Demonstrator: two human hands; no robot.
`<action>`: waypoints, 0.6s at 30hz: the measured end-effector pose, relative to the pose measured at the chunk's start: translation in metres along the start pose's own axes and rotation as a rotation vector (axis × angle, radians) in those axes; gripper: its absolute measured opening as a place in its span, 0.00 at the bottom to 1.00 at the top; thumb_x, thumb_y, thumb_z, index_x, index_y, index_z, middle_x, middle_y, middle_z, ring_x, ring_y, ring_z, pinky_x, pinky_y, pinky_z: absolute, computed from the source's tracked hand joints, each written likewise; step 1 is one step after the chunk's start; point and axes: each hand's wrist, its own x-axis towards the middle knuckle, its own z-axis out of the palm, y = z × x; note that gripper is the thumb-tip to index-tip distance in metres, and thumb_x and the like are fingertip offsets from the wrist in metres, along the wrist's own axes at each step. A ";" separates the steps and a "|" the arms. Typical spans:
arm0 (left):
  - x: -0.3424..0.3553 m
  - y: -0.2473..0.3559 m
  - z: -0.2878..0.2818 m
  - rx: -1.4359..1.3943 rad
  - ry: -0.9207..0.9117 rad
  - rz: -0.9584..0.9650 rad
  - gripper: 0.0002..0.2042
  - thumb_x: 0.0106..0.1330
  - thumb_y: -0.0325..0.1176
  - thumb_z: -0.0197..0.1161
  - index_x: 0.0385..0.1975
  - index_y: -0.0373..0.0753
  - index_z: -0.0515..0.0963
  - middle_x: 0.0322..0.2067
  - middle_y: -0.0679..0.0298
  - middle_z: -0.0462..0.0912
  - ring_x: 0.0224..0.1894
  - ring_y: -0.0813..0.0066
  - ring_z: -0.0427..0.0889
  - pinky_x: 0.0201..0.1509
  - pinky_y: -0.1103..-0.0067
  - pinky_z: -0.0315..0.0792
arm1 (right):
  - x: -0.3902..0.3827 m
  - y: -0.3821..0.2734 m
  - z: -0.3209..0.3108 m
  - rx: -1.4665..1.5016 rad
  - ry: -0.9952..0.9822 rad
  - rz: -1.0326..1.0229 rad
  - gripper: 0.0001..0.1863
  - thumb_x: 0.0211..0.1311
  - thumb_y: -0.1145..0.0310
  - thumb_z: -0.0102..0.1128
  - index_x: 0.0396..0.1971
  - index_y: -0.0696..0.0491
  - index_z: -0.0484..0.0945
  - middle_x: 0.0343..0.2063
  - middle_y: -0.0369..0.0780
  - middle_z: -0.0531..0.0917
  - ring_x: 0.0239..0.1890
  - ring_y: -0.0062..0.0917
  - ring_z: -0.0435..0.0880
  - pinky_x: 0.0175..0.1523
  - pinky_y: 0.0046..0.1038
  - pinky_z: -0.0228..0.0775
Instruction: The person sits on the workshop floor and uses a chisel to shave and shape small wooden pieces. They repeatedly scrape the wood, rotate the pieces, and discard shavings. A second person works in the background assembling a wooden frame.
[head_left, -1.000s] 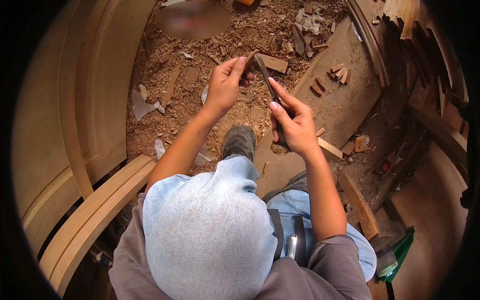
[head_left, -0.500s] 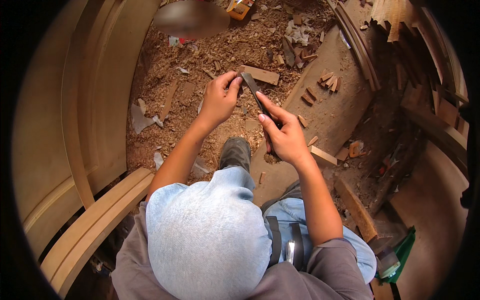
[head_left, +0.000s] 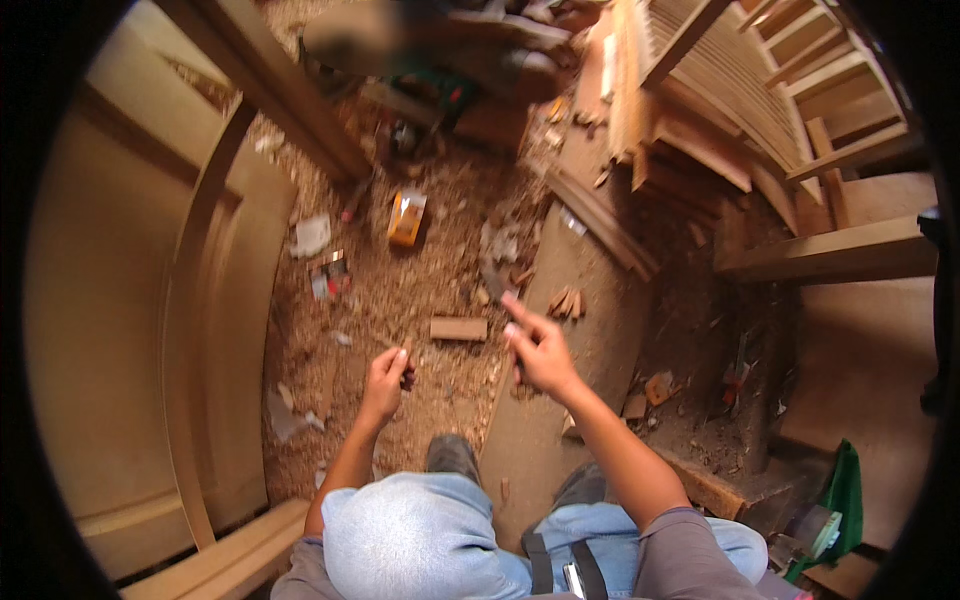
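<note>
My left hand (head_left: 383,385) is closed above the shavings, pinching a small piece of wood (head_left: 407,346) whose tip shows beside the thumb. Ahead and to the right, my right hand (head_left: 543,352) grips a flat metal blade like a chisel (head_left: 492,281). The blade points away from me, blurred by motion, and its handle is hidden in the fingers. Between and beyond the hands a short wood block (head_left: 459,328) lies on the shavings. Several small wood wedges (head_left: 568,303) rest on the board (head_left: 530,400) near my right hand.
Wood panels (head_left: 110,330) stand at left. An orange-and-white box (head_left: 406,218) sits on the shavings. Another person (head_left: 470,35) is at the far edge. Stacked timber (head_left: 690,160) fills the far right; a green object (head_left: 842,490) is at near right.
My hands have moved apart; the blade has left the piece in my left hand and now points ahead. The view has tilted up, bringing the other person and more timber into sight.
</note>
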 end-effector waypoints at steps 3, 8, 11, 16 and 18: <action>0.021 0.035 0.005 0.048 -0.074 0.110 0.17 0.79 0.41 0.52 0.29 0.37 0.74 0.24 0.70 0.74 0.26 0.83 0.71 0.29 0.82 0.66 | -0.015 -0.020 -0.018 -0.180 -0.153 -0.043 0.28 0.75 0.70 0.52 0.73 0.42 0.64 0.15 0.30 0.70 0.13 0.14 0.71 0.20 0.24 0.69; 0.043 0.126 0.049 0.189 -0.215 0.299 0.16 0.78 0.38 0.54 0.28 0.36 0.74 0.24 0.71 0.75 0.26 0.84 0.71 0.30 0.82 0.66 | -0.012 -0.075 -0.067 -0.704 -0.185 -0.220 0.27 0.71 0.64 0.58 0.69 0.35 0.69 0.37 0.44 0.89 0.27 0.22 0.81 0.42 0.34 0.75; 0.053 0.184 0.084 0.220 -0.323 0.375 0.15 0.77 0.36 0.55 0.27 0.34 0.74 0.23 0.70 0.75 0.26 0.85 0.71 0.30 0.83 0.66 | -0.022 -0.112 -0.098 -0.713 -0.165 -0.338 0.28 0.70 0.63 0.59 0.69 0.35 0.70 0.43 0.47 0.88 0.32 0.26 0.82 0.47 0.36 0.74; 0.063 0.259 0.145 0.489 -0.386 0.436 0.16 0.77 0.37 0.54 0.27 0.35 0.75 0.22 0.72 0.73 0.25 0.84 0.69 0.29 0.82 0.64 | -0.067 -0.163 -0.138 -0.515 -0.039 -0.137 0.29 0.69 0.68 0.58 0.70 0.37 0.69 0.29 0.36 0.82 0.30 0.16 0.80 0.42 0.27 0.76; 0.065 0.276 0.168 0.523 -0.426 0.429 0.17 0.78 0.39 0.53 0.26 0.36 0.75 0.21 0.72 0.72 0.24 0.85 0.68 0.28 0.81 0.63 | -0.078 -0.175 -0.147 -0.400 0.024 -0.060 0.30 0.69 0.68 0.58 0.71 0.41 0.68 0.30 0.38 0.83 0.27 0.16 0.79 0.38 0.25 0.74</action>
